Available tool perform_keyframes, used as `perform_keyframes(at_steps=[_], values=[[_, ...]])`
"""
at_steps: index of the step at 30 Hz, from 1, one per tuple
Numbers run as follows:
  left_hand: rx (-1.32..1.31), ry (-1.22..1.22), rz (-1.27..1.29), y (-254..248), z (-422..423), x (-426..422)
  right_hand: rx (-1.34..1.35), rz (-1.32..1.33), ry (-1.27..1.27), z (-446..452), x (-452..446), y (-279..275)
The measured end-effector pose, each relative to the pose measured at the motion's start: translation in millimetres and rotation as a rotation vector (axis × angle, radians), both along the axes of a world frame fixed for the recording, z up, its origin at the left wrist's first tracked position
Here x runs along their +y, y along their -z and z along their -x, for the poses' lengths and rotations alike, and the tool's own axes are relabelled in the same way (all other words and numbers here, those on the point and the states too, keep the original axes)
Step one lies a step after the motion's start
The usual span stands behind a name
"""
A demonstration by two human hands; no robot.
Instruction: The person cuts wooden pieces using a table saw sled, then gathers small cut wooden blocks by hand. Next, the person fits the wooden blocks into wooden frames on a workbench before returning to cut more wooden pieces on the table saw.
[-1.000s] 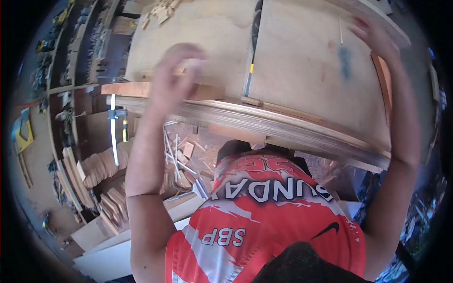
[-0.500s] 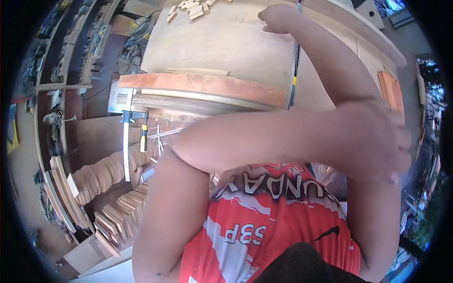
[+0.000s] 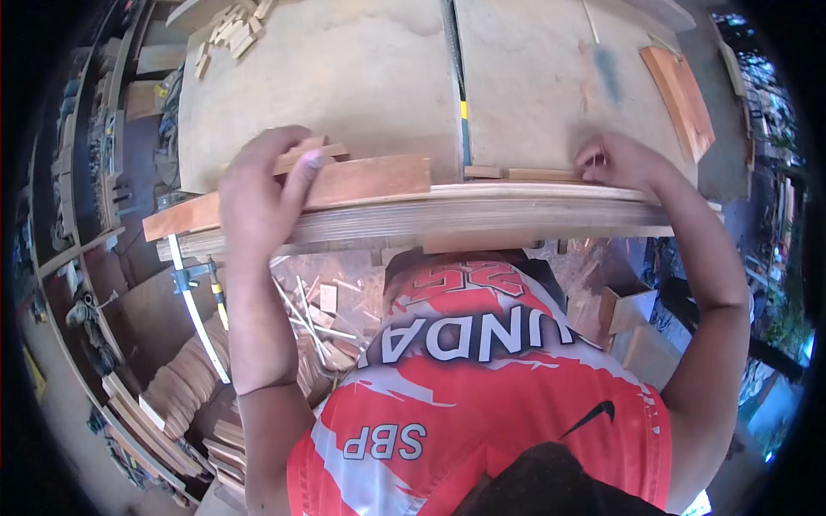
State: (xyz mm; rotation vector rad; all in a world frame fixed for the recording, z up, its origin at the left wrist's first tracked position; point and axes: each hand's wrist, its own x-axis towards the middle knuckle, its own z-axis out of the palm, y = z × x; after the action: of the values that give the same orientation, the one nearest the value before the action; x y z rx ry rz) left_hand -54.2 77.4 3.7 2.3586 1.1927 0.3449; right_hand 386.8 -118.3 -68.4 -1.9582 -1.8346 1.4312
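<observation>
At the bench edge, my left hand (image 3: pixel 254 193) is curled round small wood pieces (image 3: pixel 331 150), its thumb towards the right and its palm over a reddish-brown board (image 3: pixel 370 179). That board lies along the front edge on the left, beside the layered edge of the bench (image 3: pixel 379 225). My right hand (image 3: pixel 615 161) has its fingers bent together at the right end of a thin wood strip (image 3: pixel 538 174), which lies along the same edge. The fingertips are partly hidden.
A saw-like tool (image 3: pixel 465 129) lies across the benchtop (image 3: pixel 344 77). Small blocks (image 3: pixel 234 33) lie at the far left, a curved reddish board (image 3: pixel 675 95) at the right. A clamp (image 3: pixel 196 305) hangs at the left edge, over stacked wood (image 3: pixel 185 383). Offcuts (image 3: pixel 329 298) lie below.
My left hand has come back from the right side to the wood pieces at left. My right hand has come down from the far part of the bench to the strip. My arms no longer cross.
</observation>
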Motion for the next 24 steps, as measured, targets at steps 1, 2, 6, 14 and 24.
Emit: perform_keyframes(at_steps=[1,2,6,14,24], values=[[0.021,-0.012,0.009,1,-3,0,0.021,0.009,-0.012,-2,-4,7],[0.018,-0.034,0.007,1,-5,1,0.019,-0.040,-0.094,-4,-4,15],[0.035,-0.071,0.017,8,-1,6,0.105,-0.104,-0.262,5,15,32],[0.017,-0.066,0.051,10,4,12,0.163,-0.220,-0.395,25,41,51],[0.070,-0.079,0.177,6,3,12,0.076,-0.268,-0.449,54,62,40]])
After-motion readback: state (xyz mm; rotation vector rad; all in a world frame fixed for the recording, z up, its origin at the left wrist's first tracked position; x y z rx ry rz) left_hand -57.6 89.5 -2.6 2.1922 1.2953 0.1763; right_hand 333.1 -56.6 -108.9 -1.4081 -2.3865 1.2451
